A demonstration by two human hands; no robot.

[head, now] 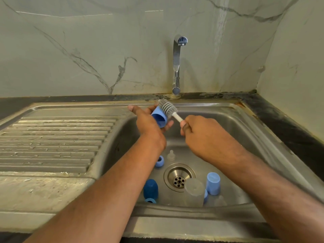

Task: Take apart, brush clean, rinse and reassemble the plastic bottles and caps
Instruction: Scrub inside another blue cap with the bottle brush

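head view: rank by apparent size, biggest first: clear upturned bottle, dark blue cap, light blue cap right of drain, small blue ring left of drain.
1. Clear upturned plastic bottle.
2-3. Dark blue domed cap and light blue cylindrical cap look alike; not ranked.
4. Small light blue ring, though it lies farther from the camera.
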